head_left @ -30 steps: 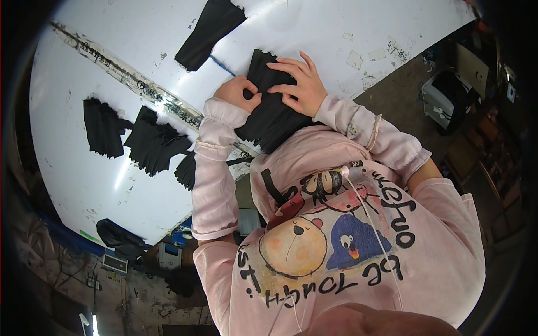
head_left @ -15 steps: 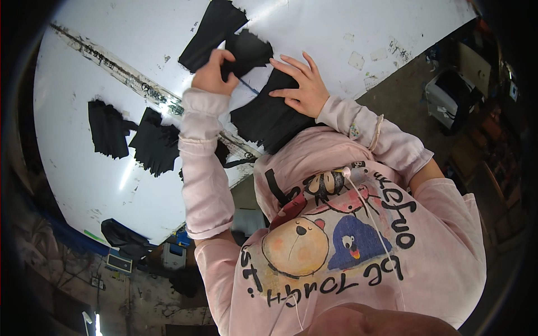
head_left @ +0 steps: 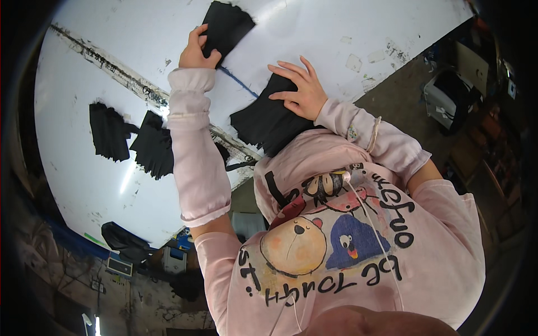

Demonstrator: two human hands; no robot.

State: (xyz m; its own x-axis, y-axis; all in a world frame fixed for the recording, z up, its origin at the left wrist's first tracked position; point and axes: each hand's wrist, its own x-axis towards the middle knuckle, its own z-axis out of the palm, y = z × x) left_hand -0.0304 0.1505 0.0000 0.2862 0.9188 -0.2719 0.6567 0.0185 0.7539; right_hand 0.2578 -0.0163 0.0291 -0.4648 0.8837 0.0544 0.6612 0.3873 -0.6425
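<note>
My left hand (head_left: 194, 51) reaches far across the white table (head_left: 314, 28). Its fingers grip the near edge of a black fabric piece (head_left: 228, 25) that lies on the far pile. My right hand (head_left: 297, 89) rests flat, fingers spread, on top of a stack of black fabric pieces (head_left: 266, 123) at the table's near edge. Both arms wear pale pink sleeves.
Two more piles of black fabric (head_left: 109, 131) (head_left: 154, 145) lie on the left of the table. A dark worn seam (head_left: 120, 73) runs slantwise across the table, and a short blue line (head_left: 238, 82) lies between my hands. On the floor are a white box (head_left: 448, 101) at the right and a dark bag (head_left: 120, 238) below the table.
My left hand lifted one black piece off the near stack, carried it away from me and set it down on the far pile. My right hand stayed flat on the stack.
</note>
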